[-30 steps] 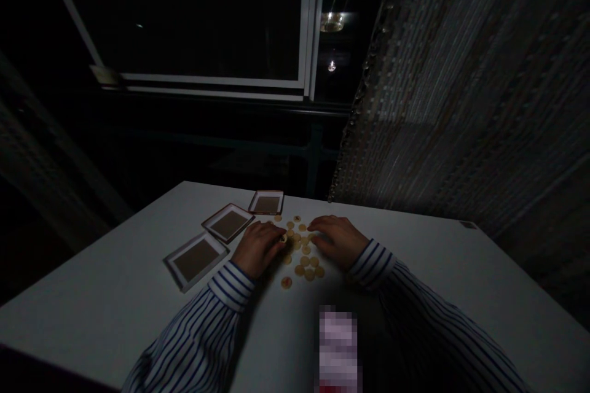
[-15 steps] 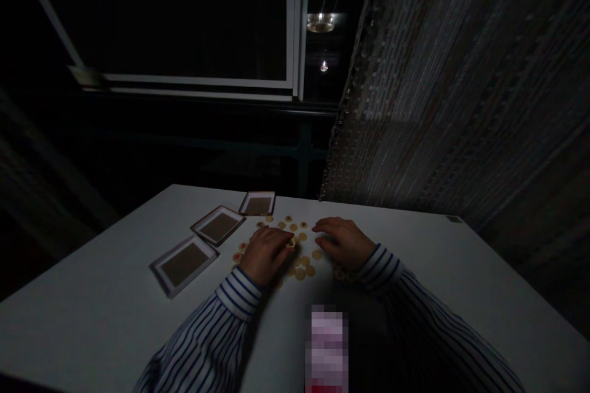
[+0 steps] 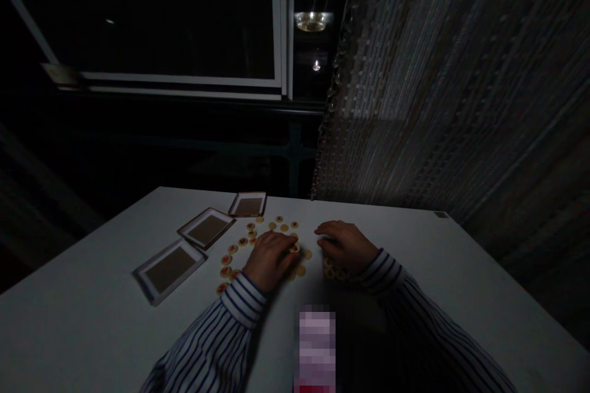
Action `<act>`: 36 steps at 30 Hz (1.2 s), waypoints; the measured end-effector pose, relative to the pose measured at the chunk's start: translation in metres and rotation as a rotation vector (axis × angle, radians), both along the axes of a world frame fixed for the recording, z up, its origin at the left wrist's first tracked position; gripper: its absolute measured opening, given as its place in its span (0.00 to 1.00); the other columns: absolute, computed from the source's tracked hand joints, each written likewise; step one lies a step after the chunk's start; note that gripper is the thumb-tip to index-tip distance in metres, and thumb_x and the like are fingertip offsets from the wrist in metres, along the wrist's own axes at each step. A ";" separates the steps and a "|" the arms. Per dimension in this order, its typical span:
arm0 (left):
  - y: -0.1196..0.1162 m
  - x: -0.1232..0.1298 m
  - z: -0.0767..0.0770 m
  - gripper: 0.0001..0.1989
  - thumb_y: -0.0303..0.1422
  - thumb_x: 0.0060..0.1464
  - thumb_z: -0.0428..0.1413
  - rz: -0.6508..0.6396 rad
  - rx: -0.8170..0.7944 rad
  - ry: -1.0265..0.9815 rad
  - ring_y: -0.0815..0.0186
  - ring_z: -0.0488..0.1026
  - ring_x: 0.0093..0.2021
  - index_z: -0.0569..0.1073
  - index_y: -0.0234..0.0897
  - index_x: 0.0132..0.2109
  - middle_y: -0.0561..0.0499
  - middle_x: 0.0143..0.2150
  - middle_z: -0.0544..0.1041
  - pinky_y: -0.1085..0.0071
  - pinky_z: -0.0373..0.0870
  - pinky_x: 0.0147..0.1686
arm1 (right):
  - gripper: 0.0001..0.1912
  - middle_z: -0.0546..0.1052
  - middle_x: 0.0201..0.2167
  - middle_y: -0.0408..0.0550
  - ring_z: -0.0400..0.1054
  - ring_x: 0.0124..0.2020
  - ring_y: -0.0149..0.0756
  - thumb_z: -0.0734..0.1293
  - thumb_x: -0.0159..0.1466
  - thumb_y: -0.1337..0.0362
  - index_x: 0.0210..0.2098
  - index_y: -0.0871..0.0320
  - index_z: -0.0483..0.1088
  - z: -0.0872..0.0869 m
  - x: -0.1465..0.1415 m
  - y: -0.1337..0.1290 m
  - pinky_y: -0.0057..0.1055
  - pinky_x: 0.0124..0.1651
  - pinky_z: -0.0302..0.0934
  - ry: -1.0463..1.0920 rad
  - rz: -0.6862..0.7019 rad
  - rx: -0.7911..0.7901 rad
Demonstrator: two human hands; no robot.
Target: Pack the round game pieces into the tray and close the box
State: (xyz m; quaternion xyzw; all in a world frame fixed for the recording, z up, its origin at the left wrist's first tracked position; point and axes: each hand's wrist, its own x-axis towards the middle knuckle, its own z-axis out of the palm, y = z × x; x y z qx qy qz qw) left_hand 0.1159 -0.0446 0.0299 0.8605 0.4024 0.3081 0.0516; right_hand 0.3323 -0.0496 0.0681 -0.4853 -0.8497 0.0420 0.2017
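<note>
Round wooden Chinese chess pieces point(image 3: 226, 259) lie scattered on the white table, some with red marks, some dark-marked, some with a plain face up. My left hand point(image 3: 270, 258) is among them, thumb and fingers closed on a dark-marked Chinese chess piece point(image 3: 295, 248) at its fingertips. Just right of it lies a plain-faced piece point(image 3: 307, 254). My right hand point(image 3: 348, 245) is held low with bent fingers apart and no piece visible in its grasp. Beneath and in front of its wrist sits a cluster of pieces point(image 3: 332, 270), partly hidden by the hand.
Three shallow box parts point(image 3: 169, 267) lie in a slanting row at the table's left and back. A bead curtain point(image 3: 391, 86) hangs beyond the right back edge. Behind the white table point(image 3: 92, 325) is a dark window point(image 3: 147, 18). The light is dim.
The view has swung slightly right. My left hand has moved right relative to the boxes with the piece, uncovering red-marked pieces. Fewer plain pieces show between my hands.
</note>
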 end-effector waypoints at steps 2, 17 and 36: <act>0.000 0.004 -0.002 0.13 0.36 0.52 0.51 0.001 -0.007 -0.001 0.61 0.67 0.44 0.70 0.39 0.45 0.48 0.42 0.74 0.60 0.59 0.48 | 0.14 0.72 0.44 0.48 0.64 0.45 0.36 0.60 0.58 0.63 0.43 0.57 0.69 -0.001 0.003 -0.001 0.35 0.49 0.55 0.016 -0.007 0.006; 0.002 0.028 -0.018 0.14 0.34 0.51 0.52 0.005 0.011 -0.029 0.61 0.68 0.42 0.70 0.37 0.46 0.47 0.40 0.74 0.58 0.62 0.47 | 0.15 0.74 0.42 0.49 0.66 0.43 0.36 0.59 0.59 0.61 0.43 0.59 0.69 -0.028 0.023 0.006 0.35 0.47 0.58 0.092 0.013 -0.023; 0.009 0.055 -0.033 0.11 0.31 0.50 0.52 0.020 0.055 -0.128 0.62 0.70 0.40 0.70 0.36 0.42 0.48 0.37 0.75 0.61 0.66 0.43 | 0.13 0.76 0.37 0.48 0.69 0.39 0.36 0.60 0.59 0.61 0.40 0.57 0.71 -0.041 0.035 0.012 0.32 0.42 0.62 0.082 -0.047 -0.047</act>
